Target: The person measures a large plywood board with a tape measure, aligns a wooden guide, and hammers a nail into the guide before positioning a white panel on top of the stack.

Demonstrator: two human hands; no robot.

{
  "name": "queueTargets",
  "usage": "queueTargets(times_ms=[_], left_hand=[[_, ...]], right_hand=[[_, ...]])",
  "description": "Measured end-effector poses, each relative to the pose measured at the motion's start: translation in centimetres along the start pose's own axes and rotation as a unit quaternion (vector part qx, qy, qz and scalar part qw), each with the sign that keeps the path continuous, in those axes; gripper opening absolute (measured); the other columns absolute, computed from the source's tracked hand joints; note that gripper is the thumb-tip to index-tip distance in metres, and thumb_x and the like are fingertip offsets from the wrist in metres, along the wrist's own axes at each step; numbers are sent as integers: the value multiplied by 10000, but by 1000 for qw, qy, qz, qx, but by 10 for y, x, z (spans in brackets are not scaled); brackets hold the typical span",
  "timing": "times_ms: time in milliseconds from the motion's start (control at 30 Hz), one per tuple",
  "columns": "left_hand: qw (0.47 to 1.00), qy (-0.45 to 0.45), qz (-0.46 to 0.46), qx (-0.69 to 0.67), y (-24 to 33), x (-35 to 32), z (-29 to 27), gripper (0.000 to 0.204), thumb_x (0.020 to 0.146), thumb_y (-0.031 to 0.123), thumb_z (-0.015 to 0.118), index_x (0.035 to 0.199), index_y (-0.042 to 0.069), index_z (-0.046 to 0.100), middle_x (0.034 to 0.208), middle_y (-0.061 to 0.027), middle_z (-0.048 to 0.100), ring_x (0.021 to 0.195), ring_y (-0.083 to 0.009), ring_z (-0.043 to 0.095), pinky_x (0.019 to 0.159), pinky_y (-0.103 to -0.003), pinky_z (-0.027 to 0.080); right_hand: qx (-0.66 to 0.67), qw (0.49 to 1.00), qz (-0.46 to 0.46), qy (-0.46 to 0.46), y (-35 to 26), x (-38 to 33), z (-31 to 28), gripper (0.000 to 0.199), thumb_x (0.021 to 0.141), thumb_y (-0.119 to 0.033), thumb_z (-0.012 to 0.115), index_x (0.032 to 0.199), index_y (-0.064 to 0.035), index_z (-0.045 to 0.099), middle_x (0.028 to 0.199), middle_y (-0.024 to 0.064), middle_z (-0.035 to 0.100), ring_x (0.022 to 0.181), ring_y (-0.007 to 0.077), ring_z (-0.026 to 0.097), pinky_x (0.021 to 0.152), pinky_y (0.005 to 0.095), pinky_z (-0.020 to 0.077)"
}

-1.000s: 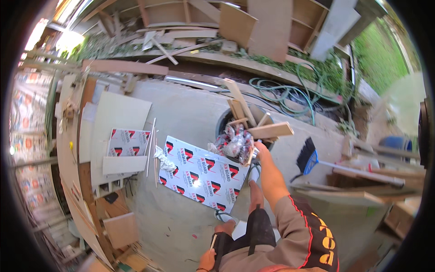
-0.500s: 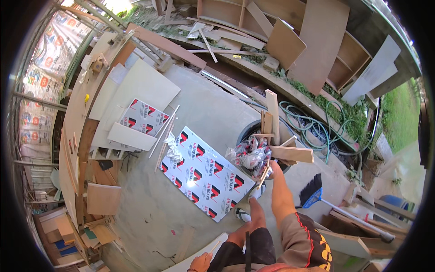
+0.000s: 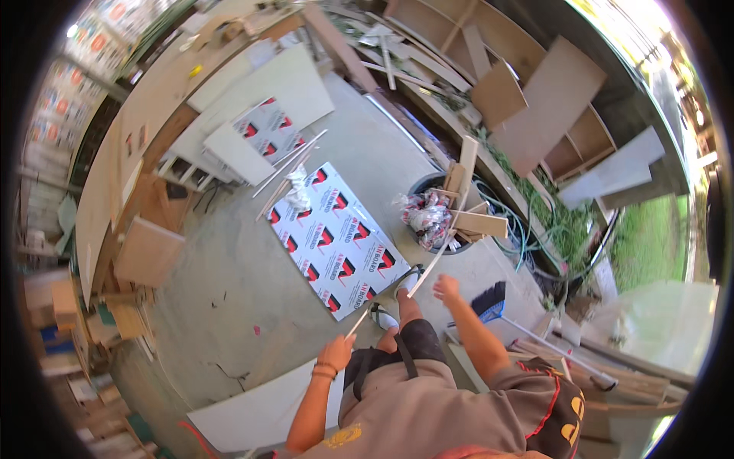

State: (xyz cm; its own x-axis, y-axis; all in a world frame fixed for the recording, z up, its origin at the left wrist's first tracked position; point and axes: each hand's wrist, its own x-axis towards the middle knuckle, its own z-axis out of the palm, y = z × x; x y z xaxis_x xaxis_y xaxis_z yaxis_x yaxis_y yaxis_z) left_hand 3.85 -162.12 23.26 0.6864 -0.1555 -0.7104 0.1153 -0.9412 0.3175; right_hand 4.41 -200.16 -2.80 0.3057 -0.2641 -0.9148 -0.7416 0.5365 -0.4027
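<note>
My left hand (image 3: 335,353) is closed on the lower end of a thin pale strip (image 3: 430,264). The strip slants up and right toward a black round bin (image 3: 419,186). My right hand (image 3: 445,288) hangs with its fingers apart just right of the strip, holding nothing. The bin is stuffed with wood offcuts (image 3: 465,177) and crumpled red-and-white wrap (image 3: 425,216). A white board with a red and black printed film (image 3: 332,239) lies flat on the concrete in front of my feet. A wad of clear plastic (image 3: 298,199) rests on its far corner.
A blue-handled broom (image 3: 489,301) lies to the right of my legs. Green hoses (image 3: 527,229) coil behind the bin. Panels and boards lean along the back wall (image 3: 550,99) and left side (image 3: 145,252). A white panel (image 3: 260,409) lies at lower left.
My right hand has drawn back from the bin and now hangs free. My left hand has come up into view holding the strip. The view has swung and sits higher above the floor.
</note>
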Motion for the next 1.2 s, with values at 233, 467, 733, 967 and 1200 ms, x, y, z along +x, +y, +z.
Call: queueTargets(times_ms=[233,467,733,967,1200], left_hand=[[989,60,127,44,26,-14,-21,355,940,324,566,946,-15,672,914,-286,690,902,-455,674,795,-549,538],[987,104,114,42,4,-81,-97,571,895,588,599,863,25,682,835,-226,691,806,-420,674,719,-515,521],[981,156,74,93,-89,-108,-131,643,886,698,549,759,90,712,677,-155,670,649,-347,666,607,-460,515],[945,271,173,64,41,-42,-66,578,896,639,562,717,104,685,644,-129,658,641,-354,669,585,-466,509],[971,218,61,83,15,-25,-79,632,936,671,475,718,129,718,691,-136,677,687,-358,672,638,-473,518]], right_hand=[[-435,442,-768,-162,-20,-337,147,289,983,-264,523,971,-43,709,834,168,683,805,341,658,840,457,511],[-499,559,-639,-174,-53,-320,116,485,972,-392,564,617,-64,596,616,127,574,597,354,571,578,480,438],[-586,452,-670,-61,-164,-277,14,558,823,-531,725,589,-51,564,612,135,574,659,347,598,651,452,447],[-671,435,-551,-240,-134,-320,100,493,942,-518,584,739,-73,643,692,172,657,707,410,654,639,514,503],[-666,447,-576,-160,-138,-272,89,515,970,-530,526,737,-98,679,652,182,646,635,427,640,581,544,485]])
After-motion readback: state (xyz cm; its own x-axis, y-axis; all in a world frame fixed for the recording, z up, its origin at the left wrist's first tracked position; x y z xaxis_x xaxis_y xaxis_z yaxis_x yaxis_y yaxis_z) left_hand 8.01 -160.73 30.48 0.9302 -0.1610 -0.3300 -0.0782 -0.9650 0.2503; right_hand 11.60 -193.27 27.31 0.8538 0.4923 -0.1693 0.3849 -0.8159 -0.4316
